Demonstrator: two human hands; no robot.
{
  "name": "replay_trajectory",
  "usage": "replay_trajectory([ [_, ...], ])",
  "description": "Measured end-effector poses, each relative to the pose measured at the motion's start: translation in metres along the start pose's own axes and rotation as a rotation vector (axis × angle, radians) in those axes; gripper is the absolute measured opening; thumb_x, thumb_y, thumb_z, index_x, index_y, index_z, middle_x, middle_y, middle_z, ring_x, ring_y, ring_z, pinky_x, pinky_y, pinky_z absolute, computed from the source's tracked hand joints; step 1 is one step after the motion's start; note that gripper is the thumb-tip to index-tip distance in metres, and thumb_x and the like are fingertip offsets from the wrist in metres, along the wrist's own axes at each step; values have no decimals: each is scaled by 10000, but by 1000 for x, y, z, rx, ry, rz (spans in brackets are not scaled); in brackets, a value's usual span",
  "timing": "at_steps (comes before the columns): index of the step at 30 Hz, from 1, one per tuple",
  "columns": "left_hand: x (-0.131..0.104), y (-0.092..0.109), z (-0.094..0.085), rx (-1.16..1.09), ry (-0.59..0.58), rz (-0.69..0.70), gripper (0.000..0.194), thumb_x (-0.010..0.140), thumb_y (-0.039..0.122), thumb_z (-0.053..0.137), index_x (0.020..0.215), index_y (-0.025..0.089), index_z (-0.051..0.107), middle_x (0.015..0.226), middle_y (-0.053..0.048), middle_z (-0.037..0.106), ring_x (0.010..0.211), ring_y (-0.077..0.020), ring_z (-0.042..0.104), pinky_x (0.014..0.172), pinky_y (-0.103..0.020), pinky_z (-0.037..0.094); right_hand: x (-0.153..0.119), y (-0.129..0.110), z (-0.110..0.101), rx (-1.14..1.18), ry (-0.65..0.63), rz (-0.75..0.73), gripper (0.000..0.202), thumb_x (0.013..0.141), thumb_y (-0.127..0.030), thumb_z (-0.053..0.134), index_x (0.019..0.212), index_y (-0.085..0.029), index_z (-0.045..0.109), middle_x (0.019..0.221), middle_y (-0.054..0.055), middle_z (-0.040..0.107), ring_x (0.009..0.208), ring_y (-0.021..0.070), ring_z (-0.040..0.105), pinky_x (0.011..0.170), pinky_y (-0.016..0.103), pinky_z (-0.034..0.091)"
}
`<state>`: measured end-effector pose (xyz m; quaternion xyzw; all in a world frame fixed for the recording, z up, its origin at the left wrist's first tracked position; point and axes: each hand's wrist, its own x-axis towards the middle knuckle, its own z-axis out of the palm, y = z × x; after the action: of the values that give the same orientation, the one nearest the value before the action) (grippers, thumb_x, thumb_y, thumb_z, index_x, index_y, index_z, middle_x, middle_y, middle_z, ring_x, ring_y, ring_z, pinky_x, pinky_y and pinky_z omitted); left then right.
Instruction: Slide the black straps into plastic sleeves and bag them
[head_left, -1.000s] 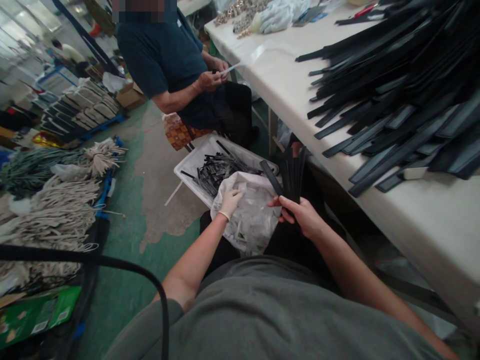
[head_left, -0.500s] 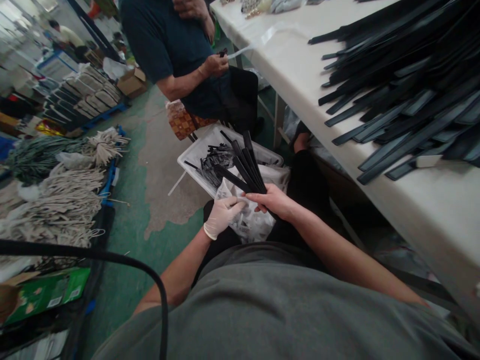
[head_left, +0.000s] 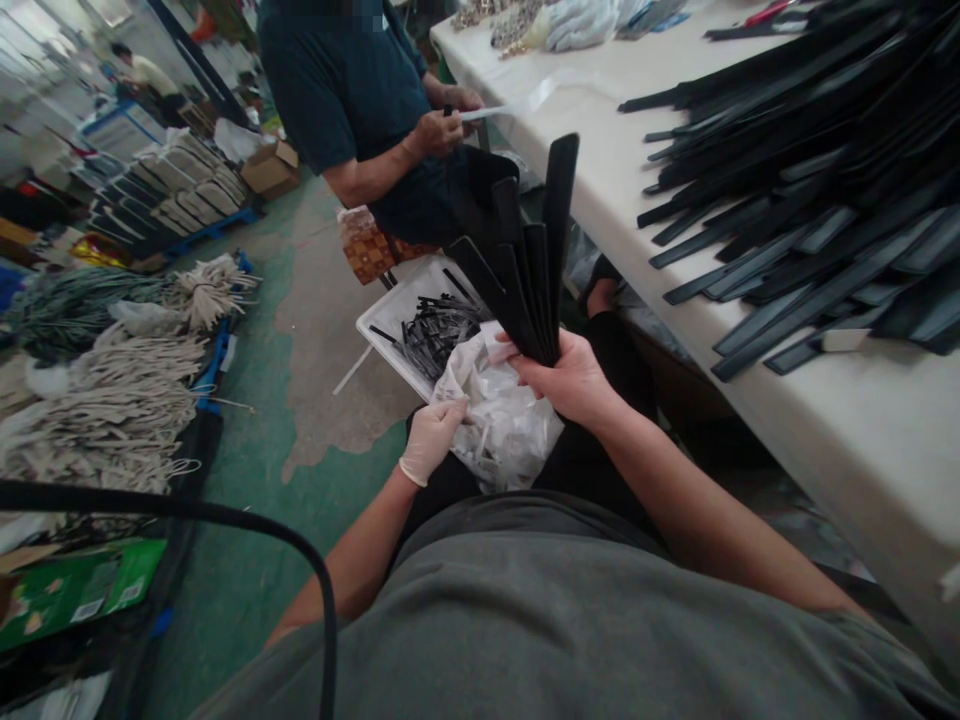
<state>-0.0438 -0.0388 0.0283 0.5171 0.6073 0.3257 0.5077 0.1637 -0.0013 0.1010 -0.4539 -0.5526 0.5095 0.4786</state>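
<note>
Strips (head_left: 517, 290) in the right hand (head_left: 570, 378) are black. The bag (head_left: 517, 430) by the left hand (head_left: 435, 437) is whitish, the chair (head_left: 362, 248) beyond brown-checked.

No brand, number or wording legible. Green printed package (head_left: 82, 592), lower left: bears one white panel (head_left: 88, 609) with dark, barcode-like marking and a second, smaller white panel (head_left: 131, 593) beside it; characters on both too small and blurred to read, remaining print on the package likewise indistinct
</note>
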Motion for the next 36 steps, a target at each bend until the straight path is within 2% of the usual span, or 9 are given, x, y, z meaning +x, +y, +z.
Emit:
replay_trajectory([
  [4,-11,7,16,-566,-371,-330,760,802,796,366,811,123,717,856,-149,717,858,-270,670,798,-370,503,-10,16,3,-140,-152,-118,184,739,-150,568,837,-157,724,771,10,709,571,107,573,530,216,440],
  [8,-7,19,37,-883,-287,-391,267,853,443,617,905,192,691,894,-61,716,843,-202,668,795,-324,519,-25,18,6,-216,-323,-178,270,689,-91,565,888,-176,727,800,-5,724,741,155,656,679,240,482],
  [10,-1,23,40,-856,-174,-372,105,828,280,663,879,191,687,820,-28,703,764,-157,655,768,-283,518,-31,18,3,-169,-327,-124,280,715,-139,589,951,-190,730,878,10,738,738,156,660,675,252,494],
  [13,6,23,34,-736,-55,-288,175,779,314,719,841,151,696,615,-5,637,596,-123,606,663,-254,503,-33,27,-6,8,-103,107,307,786,-315,614,1046,-185,711,943,47,740,530,98,556,565,270,504],
  [15,6,22,29,-618,-80,-216,275,733,365,758,868,129,713,553,-7,621,517,-110,569,578,-231,459,-30,36,-12,104,8,294,357,785,-396,635,1029,-147,709,788,35,719,419,53,407,523,278,510],
  [19,0,20,28,-407,-244,-205,386,694,408,779,948,122,731,576,-34,661,472,-109,546,500,-219,390,-24,51,-9,159,-121,491,406,712,-416,725,967,-102,695,469,-69,508,390,50,334,510,275,520],
  [25,-8,18,38,-328,-396,-214,381,730,420,757,967,122,746,625,-46,676,509,-119,566,517,-225,410,-18,59,11,197,-88,442,404,618,-314,783,960,-133,665,580,-63,562,404,36,378,391,194,359],
  [30,-14,6,37,-433,-308,-238,471,706,430,786,1072,145,709,671,-24,685,567,-113,595,568,-216,438,3,67,4,118,79,338,293,619,-239,736,888,-148,663,600,-58,565,408,45,406,402,204,388],
  [36,-21,-19,34,-534,-331,-369,410,623,418,848,884,133,713,708,-43,696,613,-130,631,657,-253,488,20,74,-5,69,177,287,294,624,-218,710,907,-146,667,681,-34,608,434,43,421,412,198,391],
])
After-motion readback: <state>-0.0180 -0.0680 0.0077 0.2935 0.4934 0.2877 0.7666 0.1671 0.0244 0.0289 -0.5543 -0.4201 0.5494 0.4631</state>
